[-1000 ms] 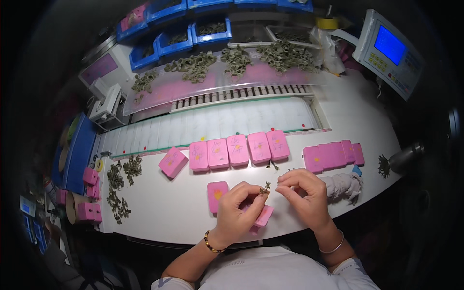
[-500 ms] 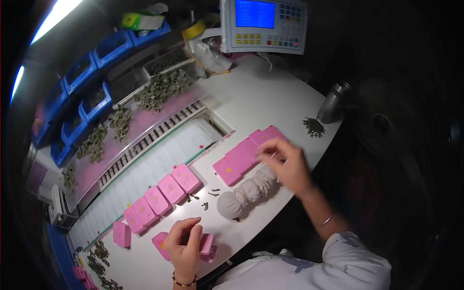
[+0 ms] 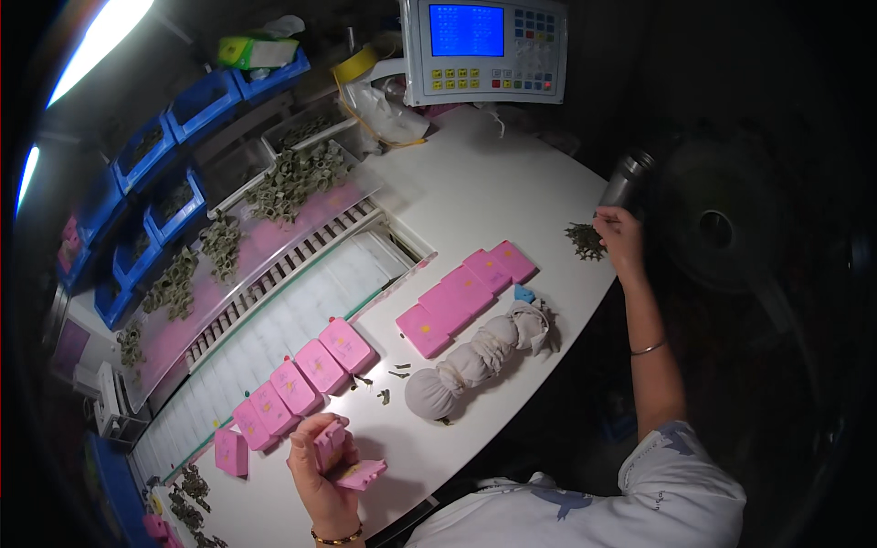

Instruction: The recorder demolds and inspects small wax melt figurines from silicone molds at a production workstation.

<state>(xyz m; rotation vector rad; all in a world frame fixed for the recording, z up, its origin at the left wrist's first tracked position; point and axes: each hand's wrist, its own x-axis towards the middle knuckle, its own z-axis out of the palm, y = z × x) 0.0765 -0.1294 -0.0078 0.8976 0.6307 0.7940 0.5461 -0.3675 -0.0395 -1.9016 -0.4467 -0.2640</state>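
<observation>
My left hand point(image 3: 320, 475) is closed around a small pink box point(image 3: 356, 470), which is open, its two parts folded apart. At the right edge of the white table my right hand point(image 3: 621, 239) has its fingertips pinched together at a heap of small dark green pieces point(image 3: 583, 240). What those fingers hold is too small to tell. A lumpy beige cloth bundle point(image 3: 475, 363), tied in several places, lies between my hands. Behind it stretches a row of flat pink boxes point(image 3: 457, 300). More pink boxes point(image 3: 297, 388) stand in a slanting row farther left.
A metal canister point(image 3: 626, 181) stands by the dark heap. Curled grey-green pieces point(image 3: 297, 178) lie on a clear-covered feeder point(image 3: 283, 239) with blue bins point(image 3: 201, 105) behind. A control panel point(image 3: 484, 55) is at the back. Dark scraps point(image 3: 187, 507) lie near left.
My right hand has moved from the cloth bundle to the dark heap at the right. My left hand has turned, and the pink box in it now shows spread open.
</observation>
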